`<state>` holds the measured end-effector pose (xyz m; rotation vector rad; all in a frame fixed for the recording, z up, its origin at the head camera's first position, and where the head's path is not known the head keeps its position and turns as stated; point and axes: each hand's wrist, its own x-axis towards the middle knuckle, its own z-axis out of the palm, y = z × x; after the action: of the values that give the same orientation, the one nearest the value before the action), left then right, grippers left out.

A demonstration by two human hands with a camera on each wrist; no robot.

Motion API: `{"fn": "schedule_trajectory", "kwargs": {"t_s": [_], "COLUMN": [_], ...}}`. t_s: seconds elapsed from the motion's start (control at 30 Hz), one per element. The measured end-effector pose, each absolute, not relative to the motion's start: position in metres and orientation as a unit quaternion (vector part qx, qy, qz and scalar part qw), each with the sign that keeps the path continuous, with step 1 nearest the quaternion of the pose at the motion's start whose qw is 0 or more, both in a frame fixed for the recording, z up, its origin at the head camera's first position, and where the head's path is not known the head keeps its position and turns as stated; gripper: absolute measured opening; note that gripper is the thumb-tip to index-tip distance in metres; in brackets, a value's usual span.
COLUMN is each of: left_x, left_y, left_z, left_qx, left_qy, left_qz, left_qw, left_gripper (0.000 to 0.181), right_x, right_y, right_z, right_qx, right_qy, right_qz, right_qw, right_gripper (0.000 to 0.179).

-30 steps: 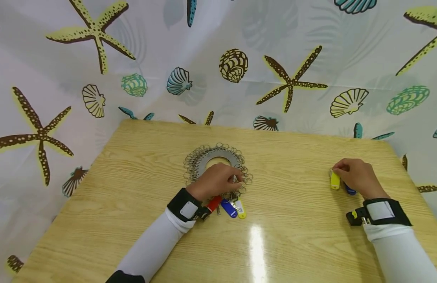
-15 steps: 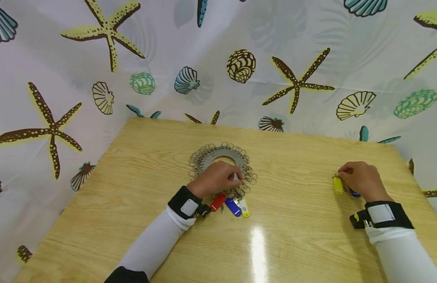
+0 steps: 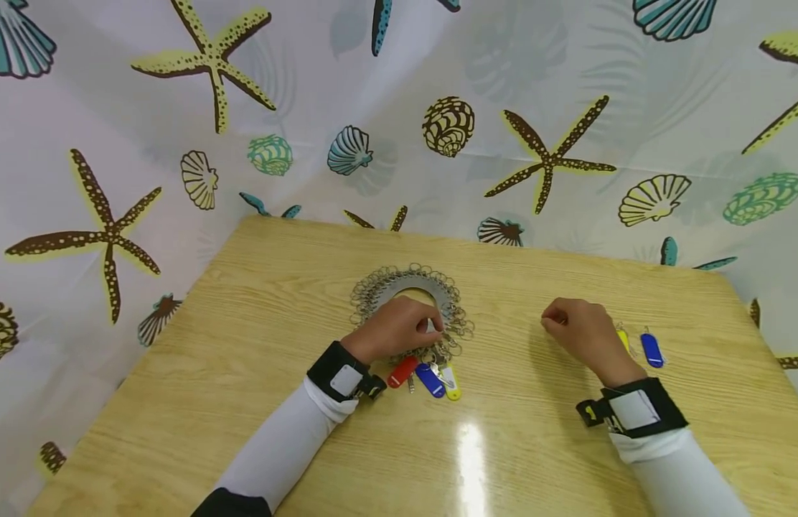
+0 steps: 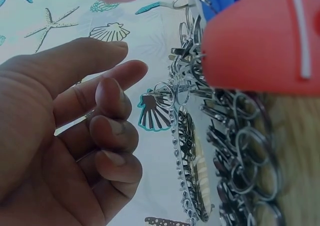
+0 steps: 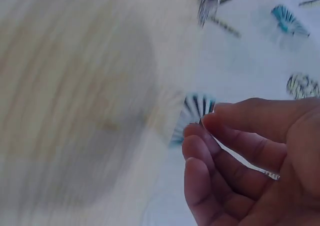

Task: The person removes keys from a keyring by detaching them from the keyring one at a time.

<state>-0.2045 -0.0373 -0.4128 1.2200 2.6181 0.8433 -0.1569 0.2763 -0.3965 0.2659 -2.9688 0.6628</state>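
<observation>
My left hand hovers over the near side of a flat grey metal ring fringed with small wire rings. Its fingers are loosely curled, with nothing between them. A red key tag, a blue key tag and a yellow key tag hang off the ring's near edge; a key lies among them. My right hand is raised over the table between the ring and two other tags. Its fingers curl loosely, thumb near index, with nothing seen in them. It partly covers a yellow tag; a blue tag lies beside that.
All this lies on a light wooden table. A white cloth printed with starfish and shells hangs behind and to the sides. Each wrist wears a black strap with a small camera.
My right hand has let go of the yellow tag at the right and moved left, uncovering the blue tag. My left hand stays over the ring. The head view has shifted slightly.
</observation>
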Motion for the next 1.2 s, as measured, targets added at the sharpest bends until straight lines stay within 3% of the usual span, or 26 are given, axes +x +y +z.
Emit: {"fn": "schedule_trajectory", "kwargs": {"t_s": [0.23, 0.37, 0.43, 0.63, 1.2], "left_x": [-0.206, -0.207, -0.206, -0.207, -0.206], "left_y": [-0.037, -0.037, -0.037, -0.036, -0.031], "left_z": [-0.414, -0.414, -0.414, -0.417, -0.425], "left_qx": [0.403, 0.402, 0.402, 0.405, 0.438], "left_qy": [0.870, 0.876, 0.878, 0.879, 0.854], "left_qz": [0.275, 0.260, 0.251, 0.245, 0.264], "left_qw": [0.067, 0.061, 0.058, 0.057, 0.098], "left_gripper": [0.012, 0.011, 0.012, 0.014, 0.012], "right_x": [-0.156, -0.156, -0.156, -0.153, -0.156], "right_y": [0.205, 0.174, 0.165, 0.166, 0.185], "right_z": [-0.402, -0.409, -0.412, -0.418, -0.412], "right_qx": [0.154, 0.205, 0.236, 0.290, 0.231], "right_qy": [-0.959, -0.945, -0.937, -0.923, -0.877], "right_qz": [0.235, 0.241, 0.239, 0.243, 0.408], "right_qw": [-0.034, -0.086, -0.097, -0.079, -0.104], "right_gripper": [0.015, 0.004, 0.008, 0.015, 0.008]}}
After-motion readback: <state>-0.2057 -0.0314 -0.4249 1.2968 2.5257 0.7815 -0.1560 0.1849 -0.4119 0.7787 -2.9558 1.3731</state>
